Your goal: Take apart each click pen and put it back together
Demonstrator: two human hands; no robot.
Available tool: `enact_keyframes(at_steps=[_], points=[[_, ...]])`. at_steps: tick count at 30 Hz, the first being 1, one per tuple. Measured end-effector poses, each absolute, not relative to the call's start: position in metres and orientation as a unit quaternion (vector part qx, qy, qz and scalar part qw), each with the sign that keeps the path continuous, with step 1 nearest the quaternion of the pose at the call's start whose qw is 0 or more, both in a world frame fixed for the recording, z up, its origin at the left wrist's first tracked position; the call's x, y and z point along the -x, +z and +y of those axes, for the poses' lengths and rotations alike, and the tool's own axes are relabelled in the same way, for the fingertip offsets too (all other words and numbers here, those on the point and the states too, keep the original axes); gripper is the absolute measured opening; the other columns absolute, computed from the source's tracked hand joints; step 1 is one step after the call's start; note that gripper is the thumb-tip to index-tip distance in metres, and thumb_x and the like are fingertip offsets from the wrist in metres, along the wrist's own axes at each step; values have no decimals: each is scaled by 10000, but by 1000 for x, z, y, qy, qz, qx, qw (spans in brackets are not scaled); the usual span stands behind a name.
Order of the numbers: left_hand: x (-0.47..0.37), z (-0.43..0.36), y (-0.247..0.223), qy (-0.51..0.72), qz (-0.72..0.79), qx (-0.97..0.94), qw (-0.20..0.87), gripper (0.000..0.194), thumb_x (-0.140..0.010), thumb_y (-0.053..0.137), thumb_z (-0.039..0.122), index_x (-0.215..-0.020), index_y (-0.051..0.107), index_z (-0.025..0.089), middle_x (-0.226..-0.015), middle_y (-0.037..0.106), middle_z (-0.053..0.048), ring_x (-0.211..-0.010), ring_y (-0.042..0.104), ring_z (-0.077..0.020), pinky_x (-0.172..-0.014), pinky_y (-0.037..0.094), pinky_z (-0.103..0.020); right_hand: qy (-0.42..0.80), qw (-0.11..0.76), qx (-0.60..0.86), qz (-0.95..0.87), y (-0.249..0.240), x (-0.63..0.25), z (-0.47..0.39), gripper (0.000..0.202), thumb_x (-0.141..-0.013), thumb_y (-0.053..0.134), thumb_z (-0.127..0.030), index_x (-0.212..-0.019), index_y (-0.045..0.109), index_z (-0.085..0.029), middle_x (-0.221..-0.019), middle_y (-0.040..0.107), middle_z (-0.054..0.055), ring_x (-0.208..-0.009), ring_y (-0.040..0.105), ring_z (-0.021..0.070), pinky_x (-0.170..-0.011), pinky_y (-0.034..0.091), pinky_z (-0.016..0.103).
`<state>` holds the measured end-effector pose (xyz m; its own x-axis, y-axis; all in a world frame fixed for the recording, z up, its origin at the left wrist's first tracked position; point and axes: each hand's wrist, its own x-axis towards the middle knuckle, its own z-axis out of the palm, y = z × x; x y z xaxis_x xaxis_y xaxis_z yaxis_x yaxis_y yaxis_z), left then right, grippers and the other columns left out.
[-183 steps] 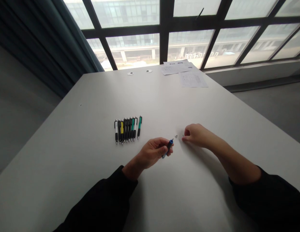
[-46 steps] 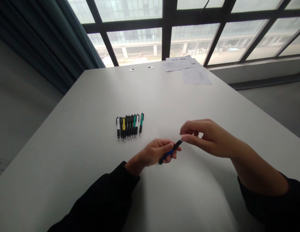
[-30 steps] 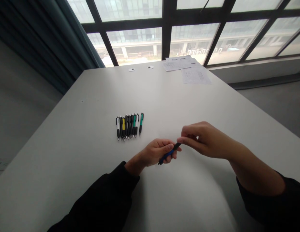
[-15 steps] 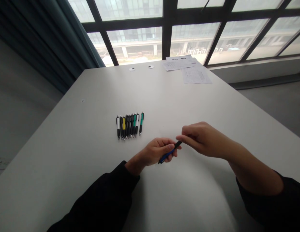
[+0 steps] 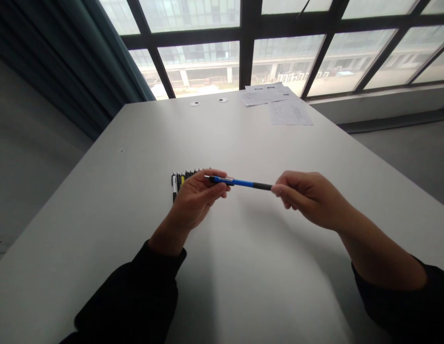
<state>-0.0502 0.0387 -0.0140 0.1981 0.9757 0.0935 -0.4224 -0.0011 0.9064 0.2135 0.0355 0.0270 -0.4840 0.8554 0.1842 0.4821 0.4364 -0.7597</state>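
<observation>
A blue ballpoint pen [image 5: 243, 183] with a black grip is held nearly level above the table, between my two hands. The fingers of my left hand [image 5: 198, 196] are closed on its clip end. My right hand [image 5: 304, 196] pinches the black grip end, and the tip is hidden in the fingers. Behind my left hand lies a row of several pens [image 5: 174, 184], mostly covered by that hand. A white pen, a yellow one and black upper ends still show.
The white table [image 5: 136, 200] reaches to the windows. Printed paper sheets [image 5: 291, 112] lie at its far right corner. Two round cable-hole covers [image 5: 195, 103] sit along the far edge. A dark curtain [image 5: 100, 62] hangs at the left.
My left hand has moved left and up, now in front of the pen row. The blue pen has turned from slanted to nearly level. My right hand has risen slightly.
</observation>
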Motion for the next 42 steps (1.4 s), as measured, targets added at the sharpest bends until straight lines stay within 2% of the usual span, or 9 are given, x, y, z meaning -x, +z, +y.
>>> enact_keyframes(at_steps=[3, 7, 13, 21, 26, 31, 36, 39, 42], points=[[48, 30, 4, 598, 306, -459, 581, 256, -819, 826, 224, -1059, 738, 201, -998, 761, -39, -890, 732, -129, -802, 607, -216, 385, 223, 331, -832, 13, -194, 24, 338, -986, 609, -435, -765, 625, -180, -623, 620, -21, -547, 522, 99, -559, 384, 223], [41, 12, 16, 548, 304, -558, 544, 479, -899, 746, 209, -1344, 584, 279, -1039, 745, -43, -875, 746, -164, -791, 646, -302, 395, 203, 270, -854, -5, -168, 4, 371, -977, 626, -397, -689, 514, -192, -594, 498, -47, -536, 411, 95, -551, 338, 231], [40, 2, 27, 523, 302, -601, 524, 260, -921, 717, 206, -1172, 655, 225, -1007, 763, -43, -853, 760, -175, -768, 661, -314, 382, 212, 258, -862, -8, -162, -6, 364, -999, 578, -379, -699, 464, -206, -611, 463, -44, -568, 418, 111, -580, 334, 251], [38, 0, 37, 524, 329, -612, 493, 231, -864, 782, 218, -1069, 681, 186, -933, 790, -37, -800, 781, -185, -745, 681, -313, 377, 211, 252, -866, -9, -161, -7, 343, -998, 562, -337, -703, 438, -212, -607, 449, -50, -561, 413, 107, -576, 338, 245], [39, 5, 31, 541, 364, -616, 442, 390, -830, 817, 216, -1186, 660, 195, -968, 783, -42, -851, 776, -188, -774, 675, -314, 360, 238, 296, -852, -14, -159, -8, 320, -987, 539, -288, -705, 406, -216, -613, 462, -51, -534, 388, 90, -542, 327, 230], [39, 15, 16, 592, 422, -578, 372, 514, -725, 902, 272, -1170, 662, 180, -894, 731, -16, -849, 743, -175, -760, 656, -274, 206, 268, 344, -876, -28, -155, -12, 266, -978, 478, -237, -720, 419, -220, -601, 490, -32, -510, 393, 103, -521, 286, 260], [36, 22, 1, 584, 442, -562, 383, 497, -723, 903, 306, -1128, 646, 175, -821, 669, 13, -772, 694, -136, -708, 615, -231, 109, 208, 366, -901, -43, -146, -20, 304, -1024, 416, -284, -740, 490, -205, -598, 549, -1, -513, 461, 132, -533, 270, 293], [34, 26, -11, 570, 471, -555, 380, 608, -764, 868, 375, -1271, 582, 202, -1015, 666, -33, -823, 680, -130, -756, 592, -247, 110, 106, 418, -895, -48, -146, -13, 321, -1038, 392, -317, -780, 538, -194, -644, 617, 20, -566, 550, 148, -567, 317, 287], [29, 29, -28, 543, 532, -539, 363, 755, -838, 777, 480, -1448, 411, 226, -1324, 557, -121, -895, 651, -129, -768, 558, -252, 91, 63, 498, -860, -52, -165, 12, 334, -1053, 379, -322, -830, 582, -179, -735, 693, 60, -626, 622, 171, -606, 352, 288]])
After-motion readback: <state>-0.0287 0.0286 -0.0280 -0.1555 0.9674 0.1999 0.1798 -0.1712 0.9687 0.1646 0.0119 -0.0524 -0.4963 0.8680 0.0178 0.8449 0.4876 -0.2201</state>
